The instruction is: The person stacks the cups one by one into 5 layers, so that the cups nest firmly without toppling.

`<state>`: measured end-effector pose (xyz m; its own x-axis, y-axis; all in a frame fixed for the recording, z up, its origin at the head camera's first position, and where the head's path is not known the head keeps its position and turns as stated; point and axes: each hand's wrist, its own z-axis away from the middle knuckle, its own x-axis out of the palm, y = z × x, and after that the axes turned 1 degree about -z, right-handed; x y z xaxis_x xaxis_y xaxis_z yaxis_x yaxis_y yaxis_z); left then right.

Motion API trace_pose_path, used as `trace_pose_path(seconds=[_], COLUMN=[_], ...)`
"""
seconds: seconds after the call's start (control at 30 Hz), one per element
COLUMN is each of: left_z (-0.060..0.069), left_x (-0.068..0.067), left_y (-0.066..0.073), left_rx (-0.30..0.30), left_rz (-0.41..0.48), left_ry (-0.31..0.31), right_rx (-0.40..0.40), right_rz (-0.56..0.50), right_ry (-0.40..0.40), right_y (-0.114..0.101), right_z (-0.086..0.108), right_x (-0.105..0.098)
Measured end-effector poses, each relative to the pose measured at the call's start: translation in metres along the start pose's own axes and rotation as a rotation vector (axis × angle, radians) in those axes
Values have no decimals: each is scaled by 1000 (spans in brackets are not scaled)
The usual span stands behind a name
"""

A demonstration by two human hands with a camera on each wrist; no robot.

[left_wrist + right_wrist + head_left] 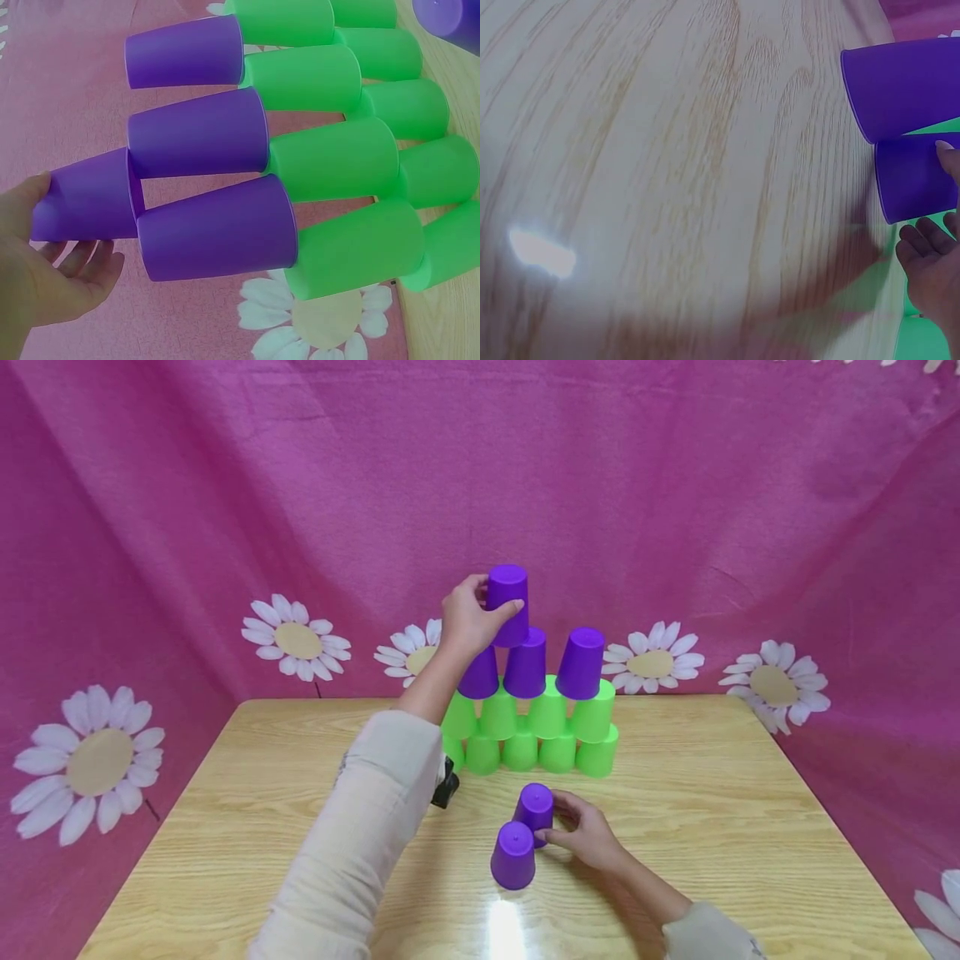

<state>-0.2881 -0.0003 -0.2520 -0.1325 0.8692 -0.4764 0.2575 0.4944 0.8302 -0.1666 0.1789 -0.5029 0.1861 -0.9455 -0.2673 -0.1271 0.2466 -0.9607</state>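
Note:
My left hand (474, 614) grips an upside-down purple cup (509, 593) at the top of a stack. In the left wrist view, that cup's rim meets the bases of two purple cups (199, 133) below it. Three purple cups form this row, standing on several green cups (498, 713) in two rows. Lower in the head view, my right hand (588, 837) holds another purple cup (536, 806) between thumb and fingers. Just in front of it, a second upside-down purple cup (514, 860) stands on the table. The right wrist view shows both low cups at its right edge.
The wooden table (675, 793) carries everything. A small black object (446, 785) lies left of the green cups, partly behind my left sleeve. A pink cloth (375, 485) with white daisies hangs behind and at both sides.

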Motion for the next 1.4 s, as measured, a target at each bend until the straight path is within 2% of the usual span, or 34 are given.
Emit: trace_pose_path(seconds=[0.37, 0.63, 0.77, 0.97, 1.2, 1.4], left_z=[2, 7, 10, 15, 25, 34], left_x=[-1, -8, -13, -22, -35, -39], left_y=[-1, -9, -16, -34, -55, -71], left_rx=[9, 36, 39, 32, 53, 46], left_rz=[-3, 4, 36, 124, 196, 247], left_ry=[14, 36, 55, 106, 212, 257], right_rx=[43, -5, 6, 50, 27, -10], right_rz=[27, 48, 55, 11, 60, 94], right_ry=[12, 11, 28, 67, 66, 74], right_y=[-1, 0, -1, -7, -14, -21], right_z=[-1, -5, -6, -6, -6, -6], right_x=[6, 9, 9, 5, -3, -10])
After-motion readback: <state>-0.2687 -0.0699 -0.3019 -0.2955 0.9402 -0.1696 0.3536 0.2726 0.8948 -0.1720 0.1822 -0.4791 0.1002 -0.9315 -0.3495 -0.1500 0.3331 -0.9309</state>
